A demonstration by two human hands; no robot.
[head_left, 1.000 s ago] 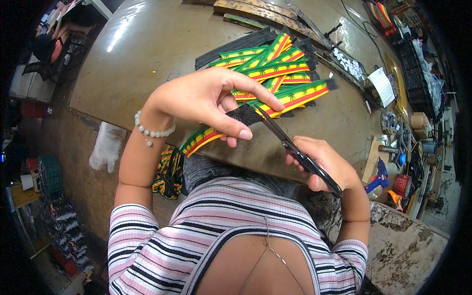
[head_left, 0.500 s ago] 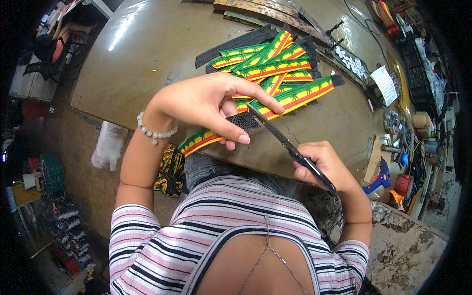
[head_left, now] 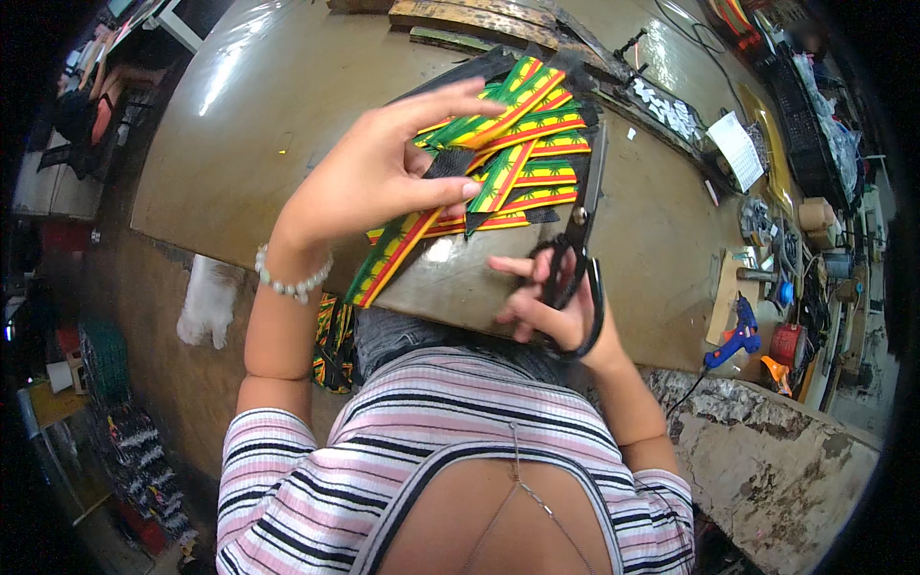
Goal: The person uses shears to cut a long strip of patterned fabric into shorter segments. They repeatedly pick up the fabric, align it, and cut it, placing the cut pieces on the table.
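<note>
My left hand (head_left: 369,177) pinches a green, yellow and red patterned fabric strip (head_left: 391,257) between thumb and fingers. A black patch (head_left: 448,165) shows at the grip, and the strip's lower part hangs over the table's near edge. How the strip runs behind my fingers is partly hidden. Beyond this hand lies a loose pile of matching strips (head_left: 546,125) with black ends. Black-handled scissors (head_left: 582,220) are in my right hand (head_left: 565,311). Their handles lie around my fingers, two of which stick out to the left; the blades point away from me, right of the pile.
Worn wooden boards (head_left: 489,17) lie along the table's far side. On the right are a white paper sheet (head_left: 736,149), a blue glue gun (head_left: 740,337) and a red spool (head_left: 788,343). Patterned fabric (head_left: 331,347) hangs below the near edge. Another person (head_left: 81,110) is at the far left.
The scissors have moved from the strip at my left hand and swung to point away from me. My right hand shifted left. My left hand moved away from me, over the pile's near side.
</note>
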